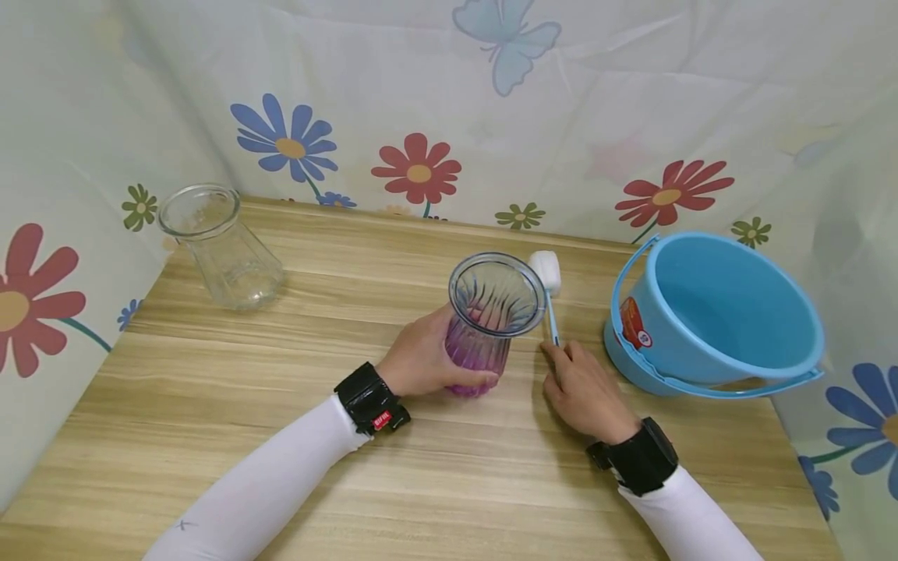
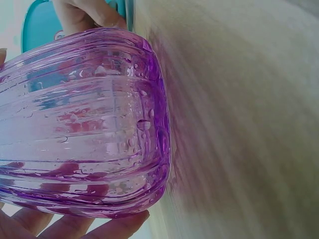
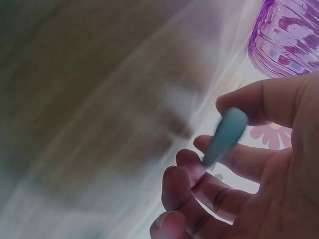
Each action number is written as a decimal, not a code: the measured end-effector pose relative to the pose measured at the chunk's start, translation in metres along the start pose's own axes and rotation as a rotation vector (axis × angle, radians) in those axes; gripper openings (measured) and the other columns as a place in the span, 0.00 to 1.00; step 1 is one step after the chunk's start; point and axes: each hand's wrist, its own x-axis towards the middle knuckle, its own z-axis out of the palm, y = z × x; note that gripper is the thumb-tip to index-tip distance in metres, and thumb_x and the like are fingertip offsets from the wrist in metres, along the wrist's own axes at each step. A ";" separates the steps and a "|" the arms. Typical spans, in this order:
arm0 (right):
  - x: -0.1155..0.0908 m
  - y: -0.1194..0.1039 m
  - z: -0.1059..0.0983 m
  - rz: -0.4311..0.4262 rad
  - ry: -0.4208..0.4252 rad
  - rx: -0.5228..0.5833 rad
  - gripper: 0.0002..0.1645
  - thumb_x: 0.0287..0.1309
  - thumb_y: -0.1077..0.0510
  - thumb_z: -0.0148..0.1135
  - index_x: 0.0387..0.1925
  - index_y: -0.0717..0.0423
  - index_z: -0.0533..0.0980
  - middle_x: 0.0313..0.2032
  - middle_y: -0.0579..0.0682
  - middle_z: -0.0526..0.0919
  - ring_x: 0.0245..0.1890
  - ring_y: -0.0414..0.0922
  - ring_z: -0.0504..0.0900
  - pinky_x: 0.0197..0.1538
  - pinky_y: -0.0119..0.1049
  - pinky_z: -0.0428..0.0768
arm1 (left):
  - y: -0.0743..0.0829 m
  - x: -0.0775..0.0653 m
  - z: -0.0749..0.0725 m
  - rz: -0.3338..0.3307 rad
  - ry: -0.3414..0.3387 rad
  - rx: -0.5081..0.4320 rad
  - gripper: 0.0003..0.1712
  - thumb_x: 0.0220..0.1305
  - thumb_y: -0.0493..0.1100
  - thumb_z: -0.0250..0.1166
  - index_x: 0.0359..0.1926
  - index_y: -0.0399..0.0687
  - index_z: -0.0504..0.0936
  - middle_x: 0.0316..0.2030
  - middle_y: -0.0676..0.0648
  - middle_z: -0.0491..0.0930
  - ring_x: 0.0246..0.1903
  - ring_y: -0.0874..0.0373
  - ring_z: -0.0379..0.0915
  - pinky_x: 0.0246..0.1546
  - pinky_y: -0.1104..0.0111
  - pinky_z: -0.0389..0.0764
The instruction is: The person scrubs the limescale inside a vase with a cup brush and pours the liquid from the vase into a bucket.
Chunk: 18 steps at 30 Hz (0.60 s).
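Note:
My left hand [image 1: 428, 354] grips a ribbed glass vase [image 1: 484, 354], bluish at the rim and purple towards its base. Water drops cling to the vase's wall [image 2: 89, 114] in the left wrist view, and its base is close to the tabletop. To the right, my right hand [image 1: 589, 393] holds the thin blue handle [image 1: 553, 319] of a sponge brush, whose white head [image 1: 546, 271] points away beside the vase rim. The blunt handle end [image 3: 227, 134] shows between thumb and fingers in the right wrist view; the brush head is out of sight there.
A clear glass vase [image 1: 235, 265] stands at the back left. At the right stands a blue bucket [image 1: 631, 370] with its handle hanging over the front. Flower-printed sheeting [image 1: 351, 47] walls the back and sides of the wooden table [image 1: 281, 374].

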 end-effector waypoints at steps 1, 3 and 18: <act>-0.001 0.000 0.000 0.006 -0.006 0.000 0.30 0.59 0.59 0.58 0.63 0.62 0.69 0.35 0.54 0.70 0.35 0.51 0.68 0.33 0.43 0.68 | 0.000 0.000 0.000 0.000 -0.002 -0.002 0.54 0.33 0.78 0.71 0.61 0.66 0.63 0.48 0.61 0.76 0.43 0.69 0.71 0.41 0.65 0.80; -0.002 0.000 -0.001 0.011 -0.013 0.003 0.29 0.59 0.58 0.58 0.62 0.61 0.69 0.36 0.54 0.70 0.36 0.52 0.68 0.34 0.44 0.68 | 0.001 0.000 0.000 0.000 -0.006 -0.004 0.54 0.33 0.78 0.71 0.62 0.66 0.63 0.48 0.61 0.76 0.43 0.69 0.71 0.42 0.65 0.80; 0.004 -0.010 -0.021 -0.023 0.066 0.252 0.29 0.60 0.51 0.64 0.61 0.55 0.71 0.42 0.57 0.73 0.38 0.51 0.70 0.36 0.45 0.71 | 0.000 0.000 -0.001 0.018 -0.011 0.005 0.55 0.34 0.78 0.71 0.62 0.63 0.63 0.48 0.59 0.76 0.43 0.67 0.72 0.42 0.63 0.81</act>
